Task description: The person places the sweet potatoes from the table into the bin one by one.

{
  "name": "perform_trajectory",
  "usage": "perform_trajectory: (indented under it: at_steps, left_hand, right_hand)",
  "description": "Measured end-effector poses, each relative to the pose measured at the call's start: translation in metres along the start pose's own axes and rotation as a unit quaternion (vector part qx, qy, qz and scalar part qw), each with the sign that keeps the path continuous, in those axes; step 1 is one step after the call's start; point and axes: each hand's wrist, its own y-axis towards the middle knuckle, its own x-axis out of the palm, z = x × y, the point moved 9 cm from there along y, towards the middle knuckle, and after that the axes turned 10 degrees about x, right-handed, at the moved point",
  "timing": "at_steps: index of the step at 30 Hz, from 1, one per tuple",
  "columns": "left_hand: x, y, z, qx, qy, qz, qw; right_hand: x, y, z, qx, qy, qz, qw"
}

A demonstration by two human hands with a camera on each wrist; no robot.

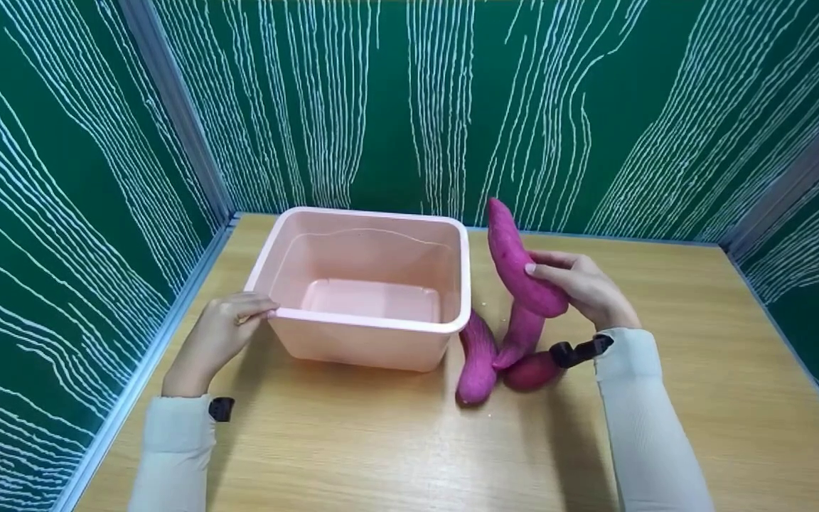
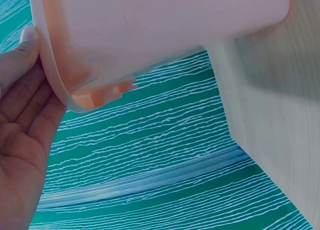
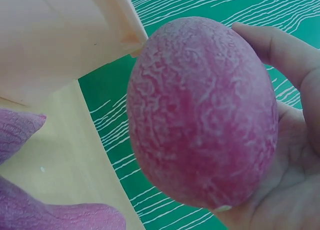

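Observation:
My left hand point(image 1: 217, 334) pinches the rim of a pale pink plastic bin point(image 1: 360, 346) at its near left corner. The left wrist view shows the thumb on one side of the rim point(image 2: 44, 50) and the fingers on the other. Right of the bin, my right hand point(image 1: 587, 288) grips a long purple-pink sweet potato point(image 1: 512, 256) in the air, its narrow end pointing up and away. Its rounded end point(image 3: 200, 110) fills the right wrist view. Below it, several sweet potatoes lie on the table: one beside the bin point(image 1: 478, 363), one partly hidden behind the held one point(image 1: 525, 333), and a darker one point(image 1: 532, 372).
A light wood table point(image 1: 381, 441) lies under everything. Green panels with white wavy lines point(image 1: 438, 107) stand at the back and both sides, joined by grey metal posts point(image 1: 175, 107). Small crumbs dot the table near the sweet potatoes.

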Motion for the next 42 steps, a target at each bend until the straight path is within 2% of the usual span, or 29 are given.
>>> perform_trajectory:
  at_steps: [6,14,28,34,42]
  left_hand:
    - [0.0,0.001,0.0,-0.003,0.004,-0.003,1.0]
    - [0.0,0.0,0.001,0.004,0.003,-0.001,1.0]
    - [0.0,0.0,0.0,0.009,-0.001,0.001,1.0]
    - [0.001,-0.001,-0.001,0.0,-0.002,-0.003,1.0]
    - [0.0,0.001,0.001,0.013,-0.002,0.001,0.9999]
  right_hand:
    - [0.002,0.002,-0.009,-0.006,-0.013,-0.006,0.9999]
    - [0.013,0.006,-0.028,-0.035,-0.018,-0.032,0.9987]
    - [0.031,0.019,-0.045,-0.006,-0.065,-0.029,0.9975]
    - [0.037,0.025,-0.056,-0.011,-0.078,-0.017,0.9967]
    - [0.053,0.029,-0.073,-0.025,-0.112,-0.035,0.9928]
